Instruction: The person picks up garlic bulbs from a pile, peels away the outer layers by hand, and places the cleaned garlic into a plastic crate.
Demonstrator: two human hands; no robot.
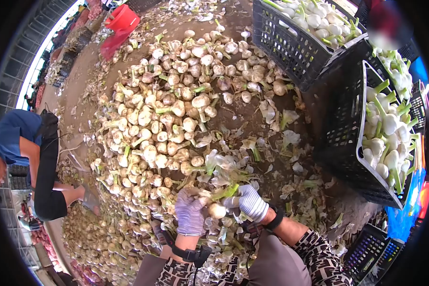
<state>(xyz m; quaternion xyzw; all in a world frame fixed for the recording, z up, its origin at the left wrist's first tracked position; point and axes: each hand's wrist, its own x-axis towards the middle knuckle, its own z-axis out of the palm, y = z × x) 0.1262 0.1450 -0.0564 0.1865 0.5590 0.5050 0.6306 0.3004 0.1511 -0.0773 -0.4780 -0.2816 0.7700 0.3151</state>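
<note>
A pale garlic bulb (217, 210) with a green stem (228, 191) is held low over the pile, in front of my knees. My left hand (189, 212), in a striped knit glove, is closed around the bulb's left side and its loose, dry outer skin. From the right, my right hand (252, 202), also gloved, has its fingers closed at the green stem beside the bulb. Exactly where those fingertips pinch is partly hidden. Peeled papery leaves (219, 164) lie just beyond both hands.
Unpeeled garlic (176, 109) is heaped across the ground ahead. Black crates of cleaned garlic stand at right, one nearer (341, 128) and one farther (291, 43). A red bucket (122, 18) is at the far left. Another person (33, 157) bends at left. Blue plastic (407, 209) hangs at right.
</note>
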